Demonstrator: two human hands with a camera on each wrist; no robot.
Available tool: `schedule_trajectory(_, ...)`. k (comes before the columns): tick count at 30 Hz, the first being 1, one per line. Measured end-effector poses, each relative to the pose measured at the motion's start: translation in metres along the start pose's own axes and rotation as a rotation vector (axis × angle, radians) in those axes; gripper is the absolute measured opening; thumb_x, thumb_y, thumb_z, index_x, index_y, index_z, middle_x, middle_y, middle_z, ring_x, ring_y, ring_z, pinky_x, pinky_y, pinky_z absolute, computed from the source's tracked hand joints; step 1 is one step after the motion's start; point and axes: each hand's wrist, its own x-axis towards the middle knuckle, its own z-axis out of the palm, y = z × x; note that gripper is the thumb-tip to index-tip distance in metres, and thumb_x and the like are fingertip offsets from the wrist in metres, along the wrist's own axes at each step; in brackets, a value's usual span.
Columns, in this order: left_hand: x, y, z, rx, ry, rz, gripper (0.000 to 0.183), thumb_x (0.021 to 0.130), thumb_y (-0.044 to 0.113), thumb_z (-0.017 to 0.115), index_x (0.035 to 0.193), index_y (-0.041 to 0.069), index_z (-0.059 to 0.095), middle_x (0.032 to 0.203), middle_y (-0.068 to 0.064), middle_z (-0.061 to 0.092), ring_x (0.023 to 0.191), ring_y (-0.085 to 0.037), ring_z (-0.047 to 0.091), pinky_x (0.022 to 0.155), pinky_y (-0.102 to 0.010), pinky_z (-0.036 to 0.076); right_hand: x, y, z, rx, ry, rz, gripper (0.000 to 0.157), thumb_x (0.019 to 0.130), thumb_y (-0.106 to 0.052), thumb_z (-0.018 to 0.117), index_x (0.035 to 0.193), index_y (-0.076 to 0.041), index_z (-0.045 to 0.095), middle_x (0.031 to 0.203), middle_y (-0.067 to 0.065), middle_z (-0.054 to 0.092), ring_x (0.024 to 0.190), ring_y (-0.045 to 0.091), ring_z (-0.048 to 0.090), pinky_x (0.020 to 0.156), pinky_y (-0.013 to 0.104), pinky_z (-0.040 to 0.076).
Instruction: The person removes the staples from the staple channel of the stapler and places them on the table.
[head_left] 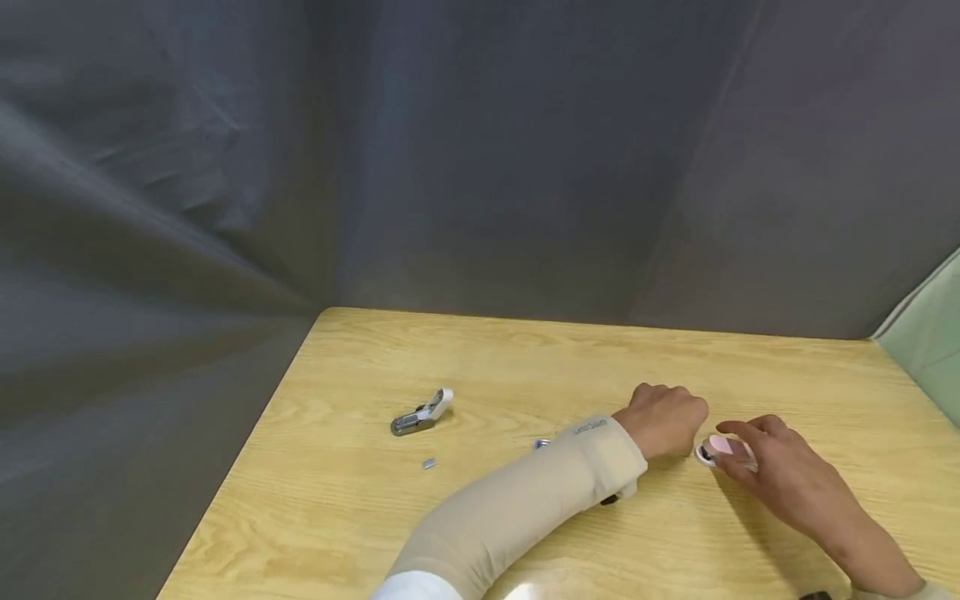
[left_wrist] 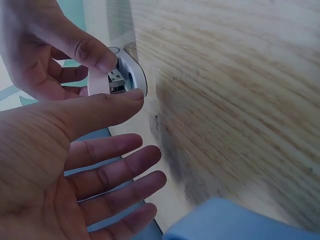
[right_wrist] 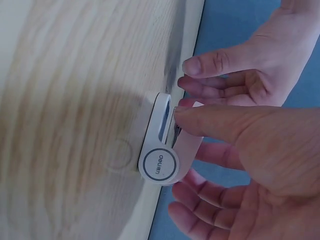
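A pink and white swivel case (head_left: 720, 447) with a metal USB plug (left_wrist: 117, 80) inside stands partly swung open on the wooden table. My right hand (head_left: 802, 475) pinches its pink part (right_wrist: 189, 145) between thumb and fingers; the white half (right_wrist: 159, 117) faces the table side in the right wrist view. My left hand (head_left: 667, 421) is beside the case, its fingers loosely extended and holding nothing, as the left wrist view shows. The left thumb (left_wrist: 112, 110) overlaps the case's end there, but whether it touches cannot be told.
To the left lies a grey and white hinged device (head_left: 422, 412), unfolded. A small metallic piece (head_left: 428, 463) is in front of it. Another small shiny item (head_left: 542, 444) is partly hidden behind the left sleeve (head_left: 525, 508). Dark curtain (head_left: 525, 167) hangs along the table's back and left edges.
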Motion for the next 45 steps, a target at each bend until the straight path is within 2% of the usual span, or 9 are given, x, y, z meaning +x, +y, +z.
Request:
schedule_trajectory(5,0.009,0.002,-0.001,-0.007,-0.014,-0.014,0.016,0.099,0.024,0.069,0.085,0.03,0.063,0.075,0.015,0.058,0.069,-0.006,0.049,0.066,-0.03,0.045,0.003,0.002,-0.001,-0.012,0.012,-0.019,0.038,0.086,-0.013,0.084,0.118,0.002,0.068,0.103,0.02,0.062,0.081,0.033,0.061,0.056,0.045,0.051)
schedule_trajectory(13,0.014,0.007,0.004,-0.026,-0.056,-0.029,0.015,0.101,0.028,0.068,0.087,0.031,0.062,0.075,0.015,0.058,0.068,-0.005,0.049,0.066,-0.028,0.043,0.003,0.006,0.01,-0.052,0.132,-0.174,0.033,0.071,-0.005,0.092,0.096,-0.005,0.072,0.085,0.002,0.061,0.07,0.014,0.055,0.054,0.03,0.047)
schedule_trajectory(17,0.013,0.008,0.007,-0.027,-0.047,-0.016,0.016,0.101,0.03,0.067,0.086,0.03,0.062,0.073,0.014,0.058,0.065,-0.005,0.049,0.063,-0.026,0.042,0.001,0.007,0.013,-0.029,0.141,-0.206,0.033,0.069,0.0,0.092,0.095,-0.003,0.071,0.085,0.002,0.059,0.069,0.008,0.052,0.054,0.026,0.047)
schedule_trajectory(20,0.013,0.011,0.007,-0.038,-0.05,-0.02,0.016,0.099,0.031,0.071,0.085,0.03,0.062,0.072,0.014,0.058,0.064,-0.005,0.048,0.062,-0.026,0.042,0.0,0.006,0.012,-0.014,0.107,-0.194,0.032,0.07,0.002,0.091,0.096,-0.002,0.071,0.086,0.003,0.059,0.07,0.008,0.053,0.055,0.026,0.048)
schedule_trajectory(25,0.013,0.017,0.007,-0.072,-0.05,-0.037,0.02,0.089,0.032,0.084,0.083,0.031,0.065,0.073,0.016,0.058,0.067,-0.005,0.049,0.064,-0.027,0.042,0.0,0.006,0.009,-0.003,0.038,-0.126,0.028,0.076,0.003,0.087,0.099,0.004,0.07,0.09,0.008,0.06,0.073,0.016,0.059,0.059,0.032,0.052)
schedule_trajectory(28,0.013,0.02,0.008,-0.075,-0.039,-0.041,0.02,0.088,0.032,0.085,0.083,0.031,0.065,0.074,0.016,0.057,0.067,-0.005,0.049,0.064,-0.028,0.042,-0.001,0.006,0.008,-0.001,0.035,-0.117,0.026,0.078,0.002,0.086,0.098,0.006,0.07,0.09,0.008,0.06,0.073,0.016,0.058,0.059,0.032,0.052)
schedule_trajectory(37,0.015,0.024,0.012,-0.064,-0.009,-0.028,0.021,0.088,0.03,0.084,0.079,0.031,0.066,0.072,0.016,0.058,0.066,-0.004,0.049,0.061,-0.028,0.043,-0.005,0.009,0.01,-0.025,0.112,-0.146,0.026,0.074,0.0,0.09,0.092,0.002,0.071,0.087,0.006,0.061,0.068,0.01,0.054,0.054,0.028,0.048)
schedule_trajectory(42,0.014,0.022,0.012,-0.066,-0.001,-0.034,0.023,0.088,0.03,0.085,0.076,0.03,0.066,0.072,0.016,0.057,0.067,-0.004,0.049,0.061,-0.029,0.043,-0.003,0.007,0.007,0.0,0.084,-0.133,0.026,0.076,-0.001,0.088,0.097,0.002,0.073,0.09,0.007,0.063,0.071,0.013,0.058,0.056,0.031,0.05)
schedule_trajectory(45,0.013,0.022,0.012,-0.068,-0.004,-0.027,0.024,0.09,0.028,0.082,0.075,0.03,0.064,0.072,0.015,0.057,0.066,-0.005,0.048,0.062,-0.029,0.042,-0.003,0.007,0.005,0.029,0.067,-0.116,0.024,0.077,-0.002,0.088,0.097,0.0,0.075,0.091,0.004,0.064,0.071,0.008,0.055,0.056,0.029,0.049)
